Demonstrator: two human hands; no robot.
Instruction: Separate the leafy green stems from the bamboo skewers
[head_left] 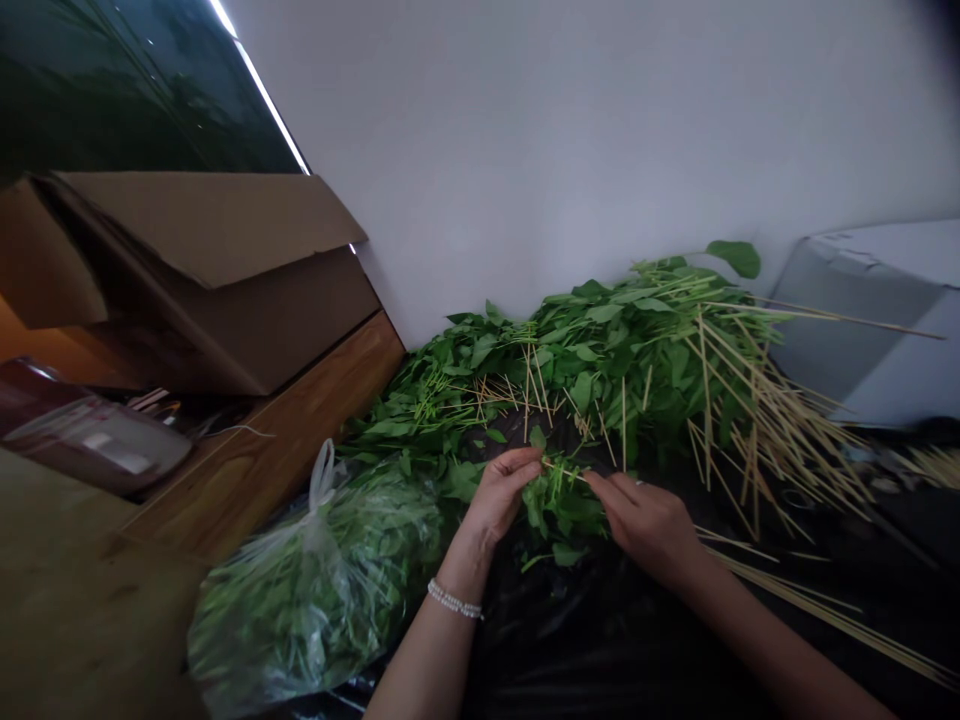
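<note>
left hand: thumb and fingertips of the left hand [504, 490] pinched on one end of a thin pale wooden stick [576, 475]
right hand: the right hand [651, 522] has its fingers closed on the other end, ring showing
greens in the middle: small bunch of bright green leafy stems [564, 512] right between the two grips, hanging below the stick. looks skewered, but it's kinda dim and blurry so can't swear to it
under it: shiny black plastic sheet [562, 640]
left side: knotted clear plastic bag [311, 540] full of greens
behind: big heap of green leaves on sticks [600, 325]
</note>
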